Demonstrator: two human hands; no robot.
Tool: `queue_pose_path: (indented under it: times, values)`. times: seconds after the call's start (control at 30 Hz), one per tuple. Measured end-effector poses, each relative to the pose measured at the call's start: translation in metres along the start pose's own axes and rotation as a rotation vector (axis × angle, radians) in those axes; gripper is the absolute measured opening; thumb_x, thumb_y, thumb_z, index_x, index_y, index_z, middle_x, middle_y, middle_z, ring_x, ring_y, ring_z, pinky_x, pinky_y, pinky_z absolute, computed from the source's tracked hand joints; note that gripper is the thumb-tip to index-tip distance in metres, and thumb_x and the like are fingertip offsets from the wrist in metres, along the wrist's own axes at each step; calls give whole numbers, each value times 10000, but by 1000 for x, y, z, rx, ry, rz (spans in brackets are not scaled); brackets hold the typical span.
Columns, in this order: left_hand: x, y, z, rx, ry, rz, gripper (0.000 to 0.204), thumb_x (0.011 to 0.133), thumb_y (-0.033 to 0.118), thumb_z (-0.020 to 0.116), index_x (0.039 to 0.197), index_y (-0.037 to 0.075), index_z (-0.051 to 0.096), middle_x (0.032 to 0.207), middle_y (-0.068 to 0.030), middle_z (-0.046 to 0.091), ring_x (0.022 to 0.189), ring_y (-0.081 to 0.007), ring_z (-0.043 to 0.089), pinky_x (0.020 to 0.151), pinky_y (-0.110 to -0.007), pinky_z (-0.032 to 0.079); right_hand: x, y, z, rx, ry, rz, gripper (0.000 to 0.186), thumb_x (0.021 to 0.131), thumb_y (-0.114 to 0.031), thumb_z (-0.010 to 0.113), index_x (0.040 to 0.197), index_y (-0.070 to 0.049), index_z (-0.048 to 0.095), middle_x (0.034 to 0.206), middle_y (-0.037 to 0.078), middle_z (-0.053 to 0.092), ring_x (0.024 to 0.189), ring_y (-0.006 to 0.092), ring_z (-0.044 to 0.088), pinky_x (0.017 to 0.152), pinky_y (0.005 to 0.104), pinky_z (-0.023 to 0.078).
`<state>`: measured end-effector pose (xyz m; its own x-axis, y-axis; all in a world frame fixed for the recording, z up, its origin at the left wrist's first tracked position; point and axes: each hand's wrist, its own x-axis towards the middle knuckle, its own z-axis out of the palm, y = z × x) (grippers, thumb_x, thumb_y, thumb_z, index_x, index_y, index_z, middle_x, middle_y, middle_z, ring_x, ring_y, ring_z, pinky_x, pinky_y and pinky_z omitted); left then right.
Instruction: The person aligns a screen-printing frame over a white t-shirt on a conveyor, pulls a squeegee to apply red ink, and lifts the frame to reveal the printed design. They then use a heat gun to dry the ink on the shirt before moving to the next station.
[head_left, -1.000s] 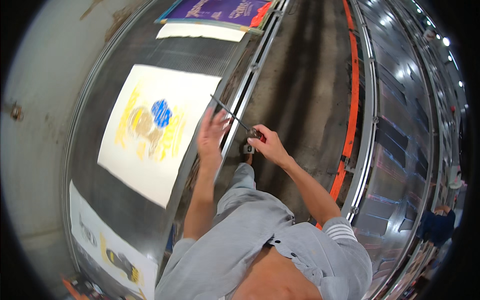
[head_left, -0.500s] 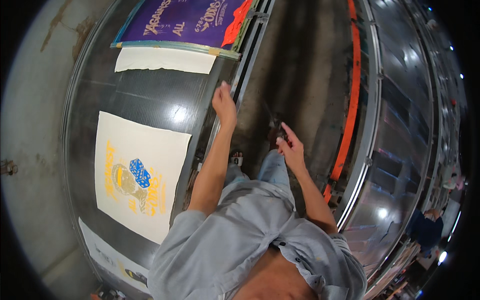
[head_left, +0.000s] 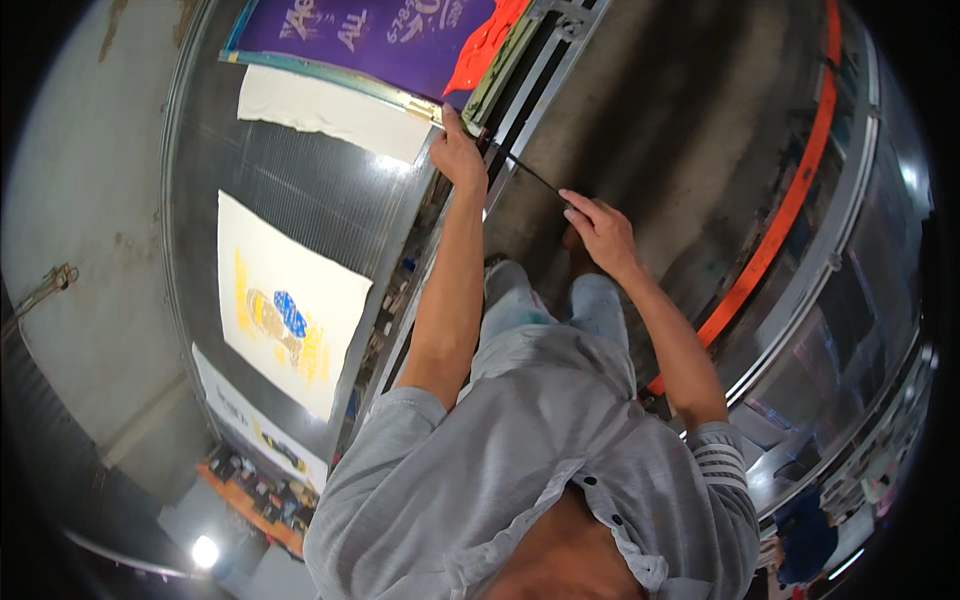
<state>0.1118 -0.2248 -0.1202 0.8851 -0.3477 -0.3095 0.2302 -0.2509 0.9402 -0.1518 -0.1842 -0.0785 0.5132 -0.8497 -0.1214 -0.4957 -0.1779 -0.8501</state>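
Observation:
A purple printing screen (head_left: 340, 45) with red-orange ink (head_left: 480, 50) along its right side lies at the top left, above a white fabric panel (head_left: 310, 110). My left hand (head_left: 458, 158) is at the screen's lower right corner, index finger extended and the other fingers curled; what they grip is unclear. My right hand (head_left: 605, 235) is closed on a screwdriver (head_left: 530, 172), whose thin shaft points up-left toward that corner and the rail; its handle is mostly hidden. Below, a white panel printed in yellow, tan and blue (head_left: 280, 260) lies on the long grey table (head_left: 270, 170).
A metal rail (head_left: 535, 95) edges the left table. Across the dark floor aisle (head_left: 670, 120) are an orange strip (head_left: 760, 270) and another long grey table (head_left: 850, 340). A person in dark clothing (head_left: 805, 535) is at the lower right. A cluttered orange shelf (head_left: 250, 500) stands lower left.
My left hand has moved up to the screen's corner. My right hand has moved right, then up, with the screwdriver. The screen now sits nearer my hands in view.

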Motion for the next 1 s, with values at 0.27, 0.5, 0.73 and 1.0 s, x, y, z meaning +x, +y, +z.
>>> queue_pose_path:
  times: [0.27, 0.5, 0.73, 1.0]
  values:
    - [-15, 16, -1, -1, 46, -54, 631, 986, 509, 609, 607, 20, 482, 593, -5, 424, 570, -118, 393, 514, -339, 374, 16, 7, -16, 90, -182, 109, 314, 957, -176, 660, 1270, -177, 679, 1017, 130, 715, 896, 299, 693, 777, 363, 543]
    - [-14, 14, -3, 116, 70, -4, 627, 989, 501, 616, 598, 44, 438, 598, 8, 385, 570, -104, 339, 493, -333, 331, 19, 8, -23, -75, -131, -30, 317, 961, -259, 653, 1276, -229, 672, 896, 95, 671, 780, 298, 671, 689, 394, 540]
    - [-17, 11, -5, 88, 70, 40, 619, 979, 477, 645, 587, 40, 448, 576, 17, 395, 554, -100, 329, 482, -339, 265, 23, 17, -24, -179, -64, -141, 333, 962, -353, 640, 1291, -304, 650, 812, 73, 610, 662, 296, 646, 561, 404, 530]
    - [-17, 7, -7, 146, 85, 44, 628, 975, 471, 653, 579, 30, 445, 573, 11, 397, 573, -108, 339, 506, -349, 282, 9, 6, -11, -222, 63, -105, 312, 935, -336, 678, 1245, -306, 683, 821, 71, 594, 664, 295, 639, 560, 413, 527]
